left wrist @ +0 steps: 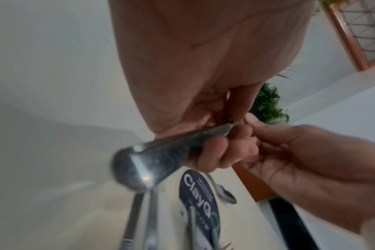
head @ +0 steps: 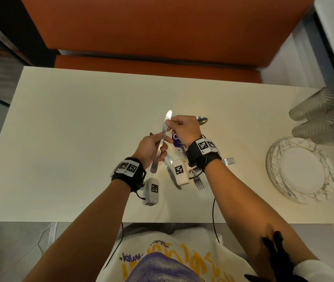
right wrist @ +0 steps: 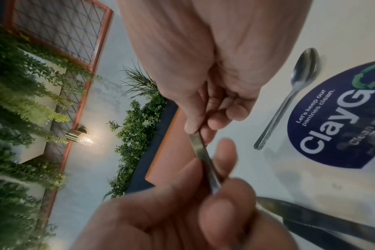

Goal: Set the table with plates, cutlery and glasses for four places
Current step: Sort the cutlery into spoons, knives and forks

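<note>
I hold one knife [head: 163, 137] above the tabletop [head: 70, 139]: left hand [head: 152, 148] grip clasps the handle, right hand [head: 184, 129] grip pinches the blade; long axis points away from me.

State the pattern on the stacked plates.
White plates with gold and grey marble-like lines; head view.

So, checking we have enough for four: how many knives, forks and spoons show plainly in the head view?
Silver table knives: 2, one held by the left hand and right hand, one lying on the cream table
Silver forks: 2
Silver spoons: 1
Total: 5; the hands may hide more.
</note>
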